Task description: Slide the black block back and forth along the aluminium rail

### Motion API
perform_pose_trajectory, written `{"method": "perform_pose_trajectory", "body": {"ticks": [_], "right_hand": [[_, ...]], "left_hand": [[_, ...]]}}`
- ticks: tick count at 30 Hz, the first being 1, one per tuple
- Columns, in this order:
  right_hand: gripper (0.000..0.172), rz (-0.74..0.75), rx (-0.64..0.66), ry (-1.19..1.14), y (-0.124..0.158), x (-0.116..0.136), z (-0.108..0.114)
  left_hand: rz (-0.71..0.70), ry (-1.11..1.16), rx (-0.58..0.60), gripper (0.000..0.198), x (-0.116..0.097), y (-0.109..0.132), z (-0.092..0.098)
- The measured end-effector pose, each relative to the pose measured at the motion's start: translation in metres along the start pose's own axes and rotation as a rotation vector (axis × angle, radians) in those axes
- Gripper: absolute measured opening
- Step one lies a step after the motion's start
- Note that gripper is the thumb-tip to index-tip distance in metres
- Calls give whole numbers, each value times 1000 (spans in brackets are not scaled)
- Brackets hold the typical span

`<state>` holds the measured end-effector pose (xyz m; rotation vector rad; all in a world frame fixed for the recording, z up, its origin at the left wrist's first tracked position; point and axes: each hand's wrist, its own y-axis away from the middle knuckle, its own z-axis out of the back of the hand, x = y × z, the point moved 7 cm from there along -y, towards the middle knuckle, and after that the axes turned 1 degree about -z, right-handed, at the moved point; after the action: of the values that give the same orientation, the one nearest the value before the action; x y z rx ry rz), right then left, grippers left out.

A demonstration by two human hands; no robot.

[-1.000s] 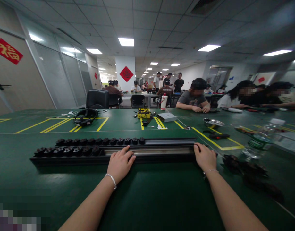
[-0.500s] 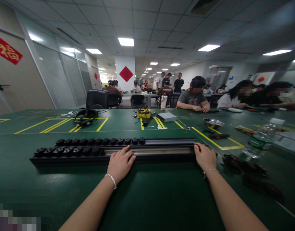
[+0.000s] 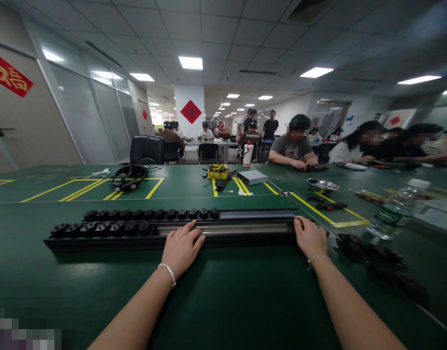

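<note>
Two long black track rails lie side by side across the green table. The near rail (image 3: 245,228) carries several black socket-like modules (image 3: 116,228) on its left part, and a shiny strip shows along its right part. More of these modules line the far rail (image 3: 258,213), reaching past its middle. My left hand (image 3: 182,245) rests on the near rail right of its modules, fingers stretched out and thumb apart. At the right end of the rails, my right hand (image 3: 311,236) has its fingers curled on the near rail's end; its fingertips are partly hidden.
A clear bottle (image 3: 394,211) and dark, blurred parts (image 3: 369,253) lie to the right. Behind stand a metal bowl (image 3: 322,185), a black-and-red tool (image 3: 331,205), a grey box (image 3: 251,177), a yellow cable-filled box (image 3: 217,171) and a black headset (image 3: 128,177). Co-workers sit beyond.
Both my hands and the rails stay practically where they were. A co-worker across the table has shifted their hands slightly.
</note>
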<state>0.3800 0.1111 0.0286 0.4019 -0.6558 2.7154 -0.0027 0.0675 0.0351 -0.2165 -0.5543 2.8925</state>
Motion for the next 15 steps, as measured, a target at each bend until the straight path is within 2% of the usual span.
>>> {"method": "perform_pose_trajectory", "body": {"ticks": [15], "right_hand": [[48,-25,21,-3,0,-1,1]], "left_hand": [[-11,-5,-14,39,2,0,-3]]}}
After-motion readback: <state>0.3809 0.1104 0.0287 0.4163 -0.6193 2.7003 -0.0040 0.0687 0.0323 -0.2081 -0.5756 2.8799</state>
